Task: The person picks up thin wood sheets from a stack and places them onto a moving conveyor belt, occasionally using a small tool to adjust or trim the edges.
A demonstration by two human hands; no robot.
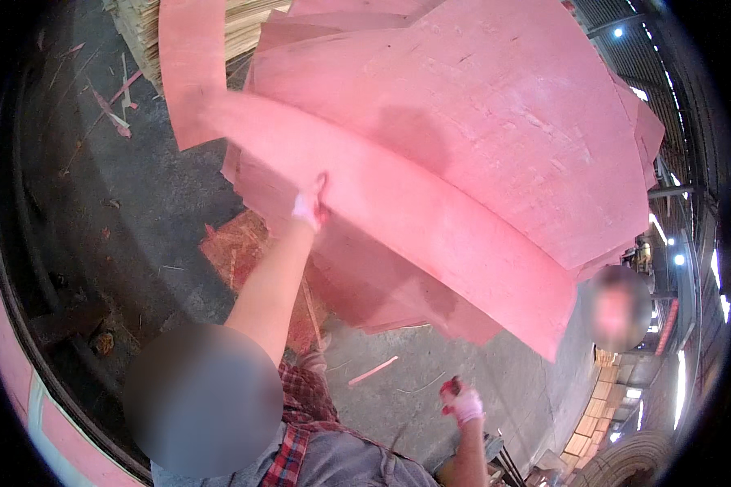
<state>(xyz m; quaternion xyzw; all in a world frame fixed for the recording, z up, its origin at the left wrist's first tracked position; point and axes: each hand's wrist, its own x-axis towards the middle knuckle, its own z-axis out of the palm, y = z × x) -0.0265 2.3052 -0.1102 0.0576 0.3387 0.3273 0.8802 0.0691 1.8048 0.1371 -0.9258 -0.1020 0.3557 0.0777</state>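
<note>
My left hand (309,204), in a pale glove stained pink, is closed on the near edge of a long pink veneer strip (414,207). The thumb lies on top of the strip; the other fingers are partly hidden at its edge. The strip slants from the upper left to the lower right, over a pile of wide pink veneer sheets (512,122). Apart from the pile, at the lower right, my right hand (463,403) has its fingers curled. Its glove is stained red, and whatever it may hold cannot be made out.
Another pink strip (193,69) lies at the upper left, over a stack of pale sheets (142,36). A reddish, stained board (240,247) is below the pile. Scraps (374,371) litter the concrete floor. A person (617,308) is at the right.
</note>
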